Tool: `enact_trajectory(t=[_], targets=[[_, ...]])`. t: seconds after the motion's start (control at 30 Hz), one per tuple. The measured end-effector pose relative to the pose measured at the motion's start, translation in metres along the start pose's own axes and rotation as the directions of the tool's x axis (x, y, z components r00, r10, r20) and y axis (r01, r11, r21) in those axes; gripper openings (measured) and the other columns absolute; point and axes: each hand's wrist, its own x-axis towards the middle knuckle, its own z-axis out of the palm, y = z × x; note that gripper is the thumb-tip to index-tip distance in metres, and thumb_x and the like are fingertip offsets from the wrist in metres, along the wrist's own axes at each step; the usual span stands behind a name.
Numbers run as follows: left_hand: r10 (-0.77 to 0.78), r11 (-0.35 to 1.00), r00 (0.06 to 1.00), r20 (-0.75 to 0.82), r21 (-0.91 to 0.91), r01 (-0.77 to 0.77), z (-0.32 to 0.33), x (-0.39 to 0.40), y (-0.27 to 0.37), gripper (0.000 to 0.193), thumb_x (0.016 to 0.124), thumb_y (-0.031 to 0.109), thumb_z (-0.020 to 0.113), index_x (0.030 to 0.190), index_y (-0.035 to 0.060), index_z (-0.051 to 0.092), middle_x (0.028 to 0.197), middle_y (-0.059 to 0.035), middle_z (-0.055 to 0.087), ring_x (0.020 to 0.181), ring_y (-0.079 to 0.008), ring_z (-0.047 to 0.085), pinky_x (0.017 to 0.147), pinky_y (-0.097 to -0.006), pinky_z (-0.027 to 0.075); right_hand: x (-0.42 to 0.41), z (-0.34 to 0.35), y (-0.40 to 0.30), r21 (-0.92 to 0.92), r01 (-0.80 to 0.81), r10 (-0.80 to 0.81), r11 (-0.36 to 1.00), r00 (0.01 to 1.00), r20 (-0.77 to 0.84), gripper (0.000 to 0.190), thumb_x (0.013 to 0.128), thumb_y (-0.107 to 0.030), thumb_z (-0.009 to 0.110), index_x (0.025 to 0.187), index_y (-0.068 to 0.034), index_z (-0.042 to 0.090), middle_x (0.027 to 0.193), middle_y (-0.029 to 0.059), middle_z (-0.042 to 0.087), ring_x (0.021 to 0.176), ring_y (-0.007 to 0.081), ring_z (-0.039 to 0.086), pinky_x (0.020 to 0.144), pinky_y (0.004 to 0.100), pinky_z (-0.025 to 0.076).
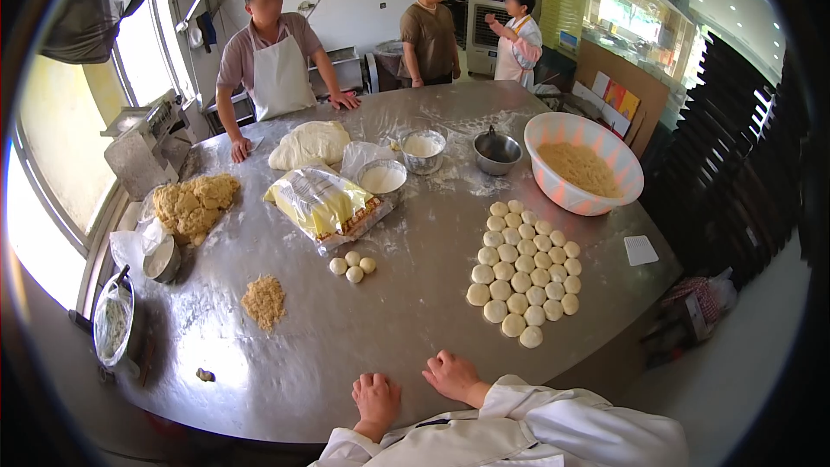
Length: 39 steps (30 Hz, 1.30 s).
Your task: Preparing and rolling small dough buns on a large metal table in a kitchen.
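Note:
My left hand (377,400) rests on the near edge of a stainless steel table (415,318), its fingers loosely bent and nothing in it. To its right lies my right hand (454,377), also on the steel and empty. Beyond the right hand, apart from it, flat round dough pieces (521,282) sit in close rows. Several small dough balls (354,275) are clustered near the middle of the table. A heap of crumbly tan filling (264,302) lies farther left, and a small dark lump (205,375) is nearer the front left edge.
A large plastic basin (543,180) holds crumbly filling at the right, near a white scraper (640,250). Yellow dough (194,204), a plastic bag (321,201), pale dough (311,144) and metal bowls (498,154) stand farther back. An aproned person (279,65) leans on the far edge; others stand behind.

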Motion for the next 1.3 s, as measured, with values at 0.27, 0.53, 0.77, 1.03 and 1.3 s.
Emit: enact_trajectory(t=[0.27,0.53,0.77,1.03,1.3], targets=[[-0.400,0.913,0.916,-0.023,-0.097,0.396,-0.006,0.045,0.005,0.068,0.084,0.047,0.063,0.137,0.0067,0.045,0.145,-0.0203,0.037,0.137,-0.0412,0.027,0.111,-0.0529,0.021,0.040,-0.003,-0.003,0.077,-0.252,0.255,0.965,0.966,-0.039,0.043,0.091,-0.042,0.058,0.117,-0.008,0.061,0.125,0.0142,0.056,0.118,0.0367,0.050,0.098,0.0511,0.040],[-0.383,0.924,0.919,0.093,0.044,0.381,-0.006,0.045,0.020,0.083,0.084,0.050,0.061,0.148,0.0061,0.031,0.155,-0.0228,0.020,0.146,-0.0412,0.008,0.117,-0.0536,0.008,0.040,0.011,-0.006,-0.002,-0.244,0.244,0.970,0.969,0.045,0.059,0.091,-0.047,0.056,0.136,-0.010,0.049,0.146,0.0196,0.035,0.137,0.0450,0.027,0.110,0.0589,0.022],[-0.323,0.946,0.944,0.069,0.049,0.320,0.002,0.048,0.018,0.080,0.086,0.049,0.058,0.148,0.0061,0.031,0.155,-0.0223,0.019,0.146,-0.0419,0.009,0.117,-0.0542,0.006,0.046,0.009,-0.007,-0.034,-0.250,0.252,0.968,0.962,0.108,0.060,0.092,-0.045,0.052,0.141,-0.011,0.043,0.151,0.0176,0.030,0.142,0.0401,0.023,0.114,0.0602,0.016],[-0.150,0.983,0.968,0.200,-0.076,0.168,0.000,0.022,-0.009,0.060,0.092,0.036,0.053,0.142,0.0039,0.042,0.152,-0.0214,0.032,0.143,-0.0398,0.025,0.116,-0.0520,0.021,0.033,0.010,0.011,0.209,-0.052,0.003,0.977,0.974,0.228,0.048,0.096,-0.028,0.050,0.137,-0.004,0.047,0.148,0.0207,0.038,0.138,0.0392,0.034,0.113,0.0500,0.028],[-0.093,0.992,0.951,0.295,-0.056,0.115,-0.037,-0.005,0.007,0.036,0.080,0.008,0.064,0.116,0.0038,0.060,0.115,-0.0191,0.058,0.110,-0.0389,0.055,0.096,-0.0441,0.045,0.008,-0.041,0.018,0.337,0.054,-0.228,0.940,0.835,0.501,0.036,0.084,0.001,0.055,0.120,-0.002,0.059,0.126,0.0190,0.055,0.117,0.0377,0.054,0.098,0.0430,0.046]])
